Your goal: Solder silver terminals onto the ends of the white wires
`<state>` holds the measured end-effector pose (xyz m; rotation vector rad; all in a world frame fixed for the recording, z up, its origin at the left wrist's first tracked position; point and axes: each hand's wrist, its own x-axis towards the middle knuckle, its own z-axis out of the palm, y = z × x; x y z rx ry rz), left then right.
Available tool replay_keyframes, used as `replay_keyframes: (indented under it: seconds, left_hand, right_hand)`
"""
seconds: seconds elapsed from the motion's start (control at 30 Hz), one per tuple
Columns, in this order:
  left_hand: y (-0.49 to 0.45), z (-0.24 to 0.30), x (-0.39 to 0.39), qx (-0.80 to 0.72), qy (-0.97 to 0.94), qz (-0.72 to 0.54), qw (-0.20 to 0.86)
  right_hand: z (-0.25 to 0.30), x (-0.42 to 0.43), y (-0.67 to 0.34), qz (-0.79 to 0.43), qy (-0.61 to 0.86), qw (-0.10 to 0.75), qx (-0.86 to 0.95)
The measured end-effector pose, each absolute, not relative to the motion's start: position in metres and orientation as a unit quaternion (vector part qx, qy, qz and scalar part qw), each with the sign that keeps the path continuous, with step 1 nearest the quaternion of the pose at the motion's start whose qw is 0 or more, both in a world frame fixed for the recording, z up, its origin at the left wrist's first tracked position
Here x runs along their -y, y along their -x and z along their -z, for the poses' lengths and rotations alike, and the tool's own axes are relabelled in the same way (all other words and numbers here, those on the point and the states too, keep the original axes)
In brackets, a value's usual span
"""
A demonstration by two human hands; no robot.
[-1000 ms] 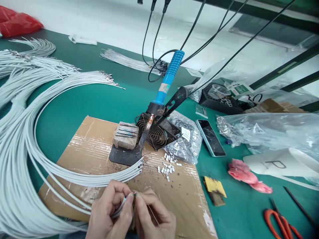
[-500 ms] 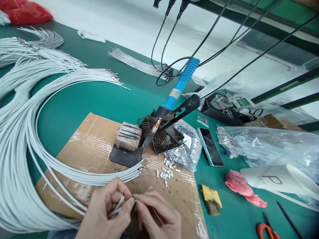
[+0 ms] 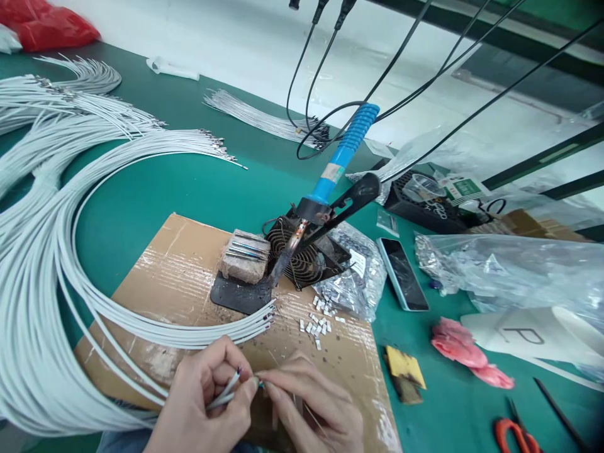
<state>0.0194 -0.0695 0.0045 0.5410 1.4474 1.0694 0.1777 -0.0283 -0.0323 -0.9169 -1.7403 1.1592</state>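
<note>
My left hand (image 3: 201, 399) is closed around white cables (image 3: 221, 400) near the cardboard's front edge. One cable end with dark wire tips sticks up between its fingers. My right hand (image 3: 316, 406) pinches beside the left thumb, where a tiny green-blue bit (image 3: 261, 384) shows between the fingertips. A thin strand (image 3: 315, 420), perhaps solder wire, runs through the right hand. What the pinch itself grips is mostly hidden. Beyond the hands, loose cable ends (image 3: 257, 322) lie on the cardboard (image 3: 155, 277), and small white connector pieces (image 3: 321, 324) are scattered to their right.
A soldering iron with a blue handle (image 3: 348, 148) leans tip-down on its stand, by a block (image 3: 243, 267) and a round fan grille (image 3: 302, 258). Large cable bundles (image 3: 28, 283) fill the left. To the right lie a phone (image 3: 403, 275), a yellow sponge (image 3: 403, 365) and orange scissors (image 3: 514, 434).
My right hand has shifted slightly right and its fingers have straightened a little, still touching the left fingertips. My left hand keeps its hold on the cables. The view has moved slightly.
</note>
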Motion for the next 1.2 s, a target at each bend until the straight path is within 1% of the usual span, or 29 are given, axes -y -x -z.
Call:
replay_keyframes:
  seconds: [0.23,0.37,0.63,0.73,0.83,0.97,1.07,1.2]
  left_hand:
    - [-0.022,-0.004,0.069,-0.629,-0.231,-0.463,0.580]
    - [-0.024,-0.005,0.068,-0.631,-0.233,-0.463,0.578]
    - [-0.025,-0.002,0.070,-0.617,-0.245,-0.463,0.587]
    - [-0.022,0.004,0.070,-0.623,-0.241,-0.466,0.580]
    - [-0.017,0.013,0.069,-0.626,-0.229,-0.492,0.560]
    - [-0.013,0.020,0.068,-0.626,-0.232,-0.510,0.542]
    - [-0.012,0.020,0.065,-0.628,-0.235,-0.510,0.538]
    - [-0.010,0.016,0.059,-0.635,-0.231,-0.504,0.538]
  right_hand:
    - [0.037,0.035,-0.182,-0.465,0.425,0.425,0.650]
    - [0.038,0.037,-0.177,-0.484,0.405,0.392,0.669]
    - [0.034,0.033,-0.169,-0.472,0.368,0.341,0.725]
    - [0.035,0.026,-0.180,-0.439,0.421,0.350,0.713]
    - [0.042,0.009,-0.197,-0.357,0.523,0.363,0.683]
    - [0.053,-0.015,-0.211,-0.267,0.601,0.340,0.672]
    - [0.059,-0.024,-0.210,-0.252,0.616,0.320,0.674]
    - [0.060,-0.024,-0.210,-0.283,0.627,0.305,0.658]
